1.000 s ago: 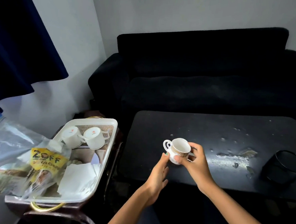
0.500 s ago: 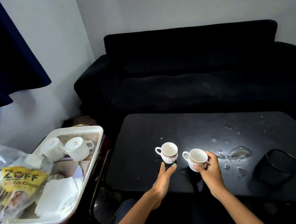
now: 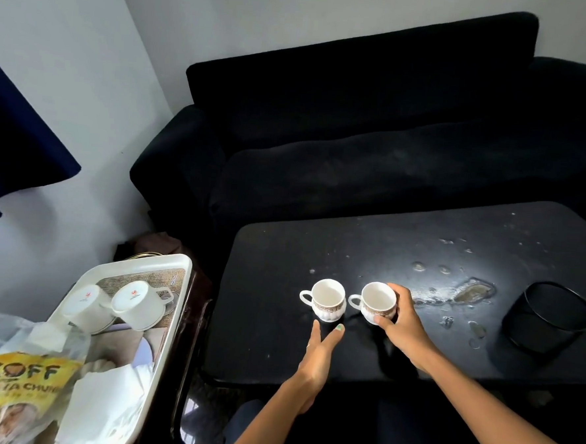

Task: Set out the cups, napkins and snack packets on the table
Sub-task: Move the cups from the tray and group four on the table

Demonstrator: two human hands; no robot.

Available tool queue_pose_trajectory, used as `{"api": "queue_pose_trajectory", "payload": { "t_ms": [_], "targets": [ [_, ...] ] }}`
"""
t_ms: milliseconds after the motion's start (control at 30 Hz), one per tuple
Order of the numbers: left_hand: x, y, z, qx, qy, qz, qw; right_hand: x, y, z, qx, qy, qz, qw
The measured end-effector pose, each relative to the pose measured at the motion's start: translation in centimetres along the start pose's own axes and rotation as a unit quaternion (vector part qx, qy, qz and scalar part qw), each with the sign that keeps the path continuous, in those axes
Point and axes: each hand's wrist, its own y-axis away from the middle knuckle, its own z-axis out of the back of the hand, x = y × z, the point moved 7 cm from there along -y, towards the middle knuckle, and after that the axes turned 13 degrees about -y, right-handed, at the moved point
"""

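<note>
Two small white cups with brown patterned bands stand upright side by side on the black table. My right hand grips the right cup from its right side. The left cup stands free, and my left hand hovers just in front of it with fingers straight, holding nothing. On the white tray at the left lie two larger white cups on their sides, white napkins and a yellow snack packet inside a clear bag.
A black round container stands on the table's right side. Wet patches and drops lie between it and the cups. A black sofa runs behind the table. A dark blue curtain hangs at the left.
One second ago both hands held a single cup stack above the table's front. Now two cups stand apart on the table, the left one released, the right one still gripped.
</note>
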Motion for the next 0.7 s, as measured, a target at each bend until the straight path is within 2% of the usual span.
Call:
{"api": "queue_pose_trajectory", "payload": {
  "t_ms": [300, 500, 633, 700],
  "targets": [
    [-0.6, 0.4, -0.4, -0.009, -0.010, -0.023, 1.000, 0.2, 0.1, -0.2, 0.010, 0.019, -0.007, 1.000],
    [-0.4, 0.7, -0.2, -0.035, -0.062, -0.046, 0.996, 0.6, 0.6, -0.4, 0.013, -0.034, -0.019, 0.999],
    [0.1, 0.4, 0.6, -0.059, -0.105, -0.051, 0.991, 1.0, 0.7, -0.1, -0.039, -0.036, -0.037, 0.998],
    [0.3, 0.3, 1.8, -0.085, -0.118, -0.049, 0.988, 1.7, 1.0, 0.1, -0.086, 0.003, -0.016, 0.996]
  ]
}}
